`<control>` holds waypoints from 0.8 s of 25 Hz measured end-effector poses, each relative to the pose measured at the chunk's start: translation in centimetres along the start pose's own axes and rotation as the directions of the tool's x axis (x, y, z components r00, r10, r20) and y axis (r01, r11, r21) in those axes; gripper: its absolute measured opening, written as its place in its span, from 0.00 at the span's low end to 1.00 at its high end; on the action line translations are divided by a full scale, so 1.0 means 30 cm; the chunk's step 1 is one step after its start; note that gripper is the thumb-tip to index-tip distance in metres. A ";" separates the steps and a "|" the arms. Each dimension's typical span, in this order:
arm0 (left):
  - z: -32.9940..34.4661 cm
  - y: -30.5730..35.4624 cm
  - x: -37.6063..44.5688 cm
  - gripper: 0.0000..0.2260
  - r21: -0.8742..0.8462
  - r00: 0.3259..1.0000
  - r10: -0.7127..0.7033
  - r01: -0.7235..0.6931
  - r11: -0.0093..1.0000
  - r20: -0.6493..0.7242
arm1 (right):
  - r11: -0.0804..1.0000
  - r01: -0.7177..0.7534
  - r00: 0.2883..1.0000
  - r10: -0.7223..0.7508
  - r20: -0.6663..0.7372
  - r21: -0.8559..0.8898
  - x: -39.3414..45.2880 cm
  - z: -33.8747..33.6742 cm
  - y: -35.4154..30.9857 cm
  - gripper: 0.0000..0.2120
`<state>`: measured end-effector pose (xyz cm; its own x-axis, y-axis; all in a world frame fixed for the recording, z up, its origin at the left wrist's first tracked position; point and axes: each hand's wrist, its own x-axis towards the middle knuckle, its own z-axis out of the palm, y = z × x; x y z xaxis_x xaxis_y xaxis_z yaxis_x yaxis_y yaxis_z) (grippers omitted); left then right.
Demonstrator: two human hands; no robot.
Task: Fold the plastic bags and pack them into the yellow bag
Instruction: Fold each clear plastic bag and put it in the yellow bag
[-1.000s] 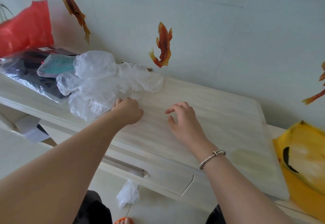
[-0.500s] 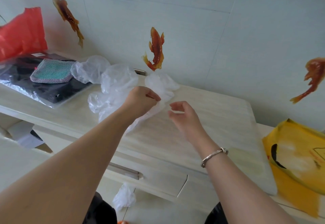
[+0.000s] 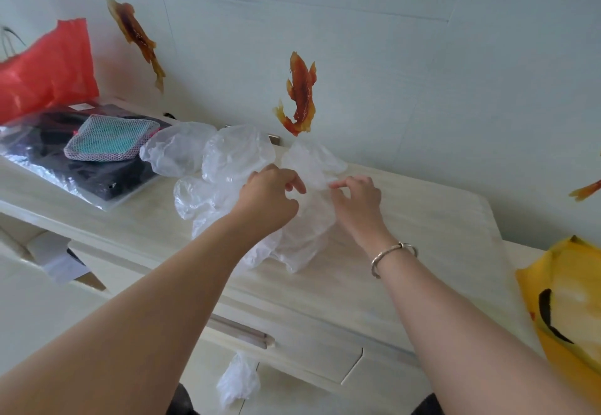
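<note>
I have one clear bag (image 3: 302,219) lifted over the bench (image 3: 406,226), mid-scene, just right of the heap (image 3: 208,160); left hand (image 3: 266,200) pinches its top edge, right hand (image 3: 357,200) pinches the same film beside it; I judge it featherlight, limp, slippery, so hold at the corners; yellow bag (image 3: 566,310) waits near right.

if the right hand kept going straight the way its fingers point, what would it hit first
The right hand points up and left, toward the wall. Its fingertips already pinch the clear bag, so it would push further into that bag first, then probably reach the wall; depth is unclear.
</note>
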<state>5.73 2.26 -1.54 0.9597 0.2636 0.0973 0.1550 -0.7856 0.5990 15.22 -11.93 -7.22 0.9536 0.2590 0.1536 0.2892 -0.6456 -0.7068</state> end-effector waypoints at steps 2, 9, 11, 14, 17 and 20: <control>0.001 -0.002 0.024 0.16 -0.001 0.999 -0.039 0.039 0.999 0.032 | 0.999 0.027 0.998 -0.025 0.054 -0.037 0.090 0.035 0.004 0.20; -0.002 -0.016 0.096 0.17 -0.071 0.991 -0.120 0.124 0.990 0.053 | 0.990 -0.043 0.973 0.073 0.219 -0.136 0.237 0.070 -0.019 0.16; 0.000 -0.013 0.099 0.17 -0.082 0.988 -0.138 0.143 0.986 0.065 | 0.996 -0.087 0.991 0.083 0.109 0.031 0.203 0.044 -0.044 0.19; 0.003 0.006 0.087 0.17 -0.102 0.990 -0.133 0.138 0.985 0.055 | 0.977 -0.018 1.000 0.019 -0.001 0.214 0.131 -0.033 -0.061 0.18; -0.008 0.056 0.060 0.16 -0.129 0.997 -0.082 0.079 0.989 -0.016 | 0.940 0.037 0.994 0.001 -0.111 0.339 0.031 -0.154 -0.087 0.12; -0.023 0.150 0.011 0.17 -0.299 0.996 -0.086 0.072 0.952 -0.035 | 0.870 0.015 0.991 0.051 -0.121 0.493 -0.089 -0.272 -0.111 0.11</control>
<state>6.57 -0.81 1.74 0.9342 0.3493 0.0731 0.1462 -0.5615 0.8145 12.38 -16.32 0.36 0.9702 0.1373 0.1995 0.2247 -0.2030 -0.9530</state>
